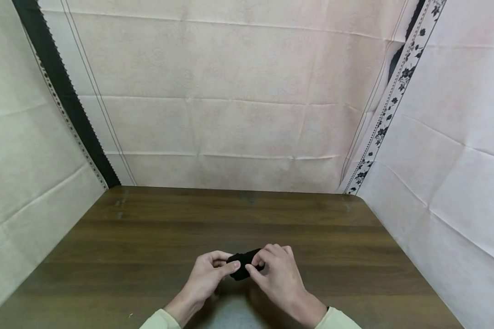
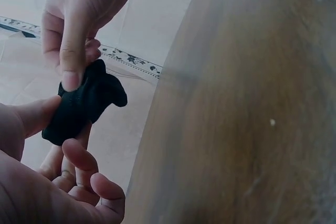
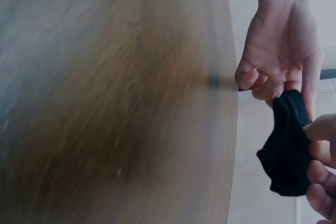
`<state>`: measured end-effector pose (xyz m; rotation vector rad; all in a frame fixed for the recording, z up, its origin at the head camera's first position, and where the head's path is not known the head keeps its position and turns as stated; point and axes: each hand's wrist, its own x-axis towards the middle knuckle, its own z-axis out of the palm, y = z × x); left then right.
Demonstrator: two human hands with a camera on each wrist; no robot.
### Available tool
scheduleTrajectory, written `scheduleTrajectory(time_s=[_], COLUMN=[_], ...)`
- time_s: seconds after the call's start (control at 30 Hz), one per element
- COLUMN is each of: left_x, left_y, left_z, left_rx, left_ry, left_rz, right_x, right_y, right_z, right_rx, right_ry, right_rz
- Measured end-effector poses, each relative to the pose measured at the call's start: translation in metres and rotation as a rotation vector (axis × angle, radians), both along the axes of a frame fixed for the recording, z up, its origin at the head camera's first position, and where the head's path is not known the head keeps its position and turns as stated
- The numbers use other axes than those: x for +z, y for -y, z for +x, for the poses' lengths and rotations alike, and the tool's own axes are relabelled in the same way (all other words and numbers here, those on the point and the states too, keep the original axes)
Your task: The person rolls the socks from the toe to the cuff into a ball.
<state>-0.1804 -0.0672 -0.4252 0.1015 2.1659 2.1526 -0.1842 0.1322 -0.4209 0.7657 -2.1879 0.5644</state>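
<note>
A small rolled bundle of soft black cloth, sock-like in look [image 1: 242,267], is held up between both hands over the near part of the table. My left hand [image 1: 207,276] grips its left end, thumb on the near face and fingers behind. At the other end, my right hand [image 1: 277,276] pinches the cloth between thumb and fingers. In the left wrist view a loose flap of the cloth [image 2: 79,108] sticks out to one side, with the right thumb pressed on top. The right wrist view shows the cloth [image 3: 289,150] hanging with an uneven edge, its far side hidden by fingers.
A brown wood-grain table [image 1: 156,233] spreads under the hands. Pale creased sheets hang as a back wall [image 1: 230,68], a left wall [image 1: 20,160] and a right wall [image 1: 457,137], with a floral border strip at the right corner. Light-coloured sleeves [image 1: 161,320] cover the forearms.
</note>
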Motion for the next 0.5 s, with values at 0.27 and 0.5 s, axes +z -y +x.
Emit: scheduleTrajectory(time_s=[0.27,0.5], left_x=[-0.001,-0.001], left_y=[-0.001,0.000], left_z=[0.001,0.001], left_rx=[-0.024,-0.083], left_ry=[-0.001,-0.025], left_rz=[-0.004,0.014], right_x=[-0.003,0.000], right_y=[-0.007,-0.015], right_z=[-0.004,-0.009], right_rx=[-0.053,-0.095], right_ry=[0.002,0.084], right_rz=[0.044,0.042])
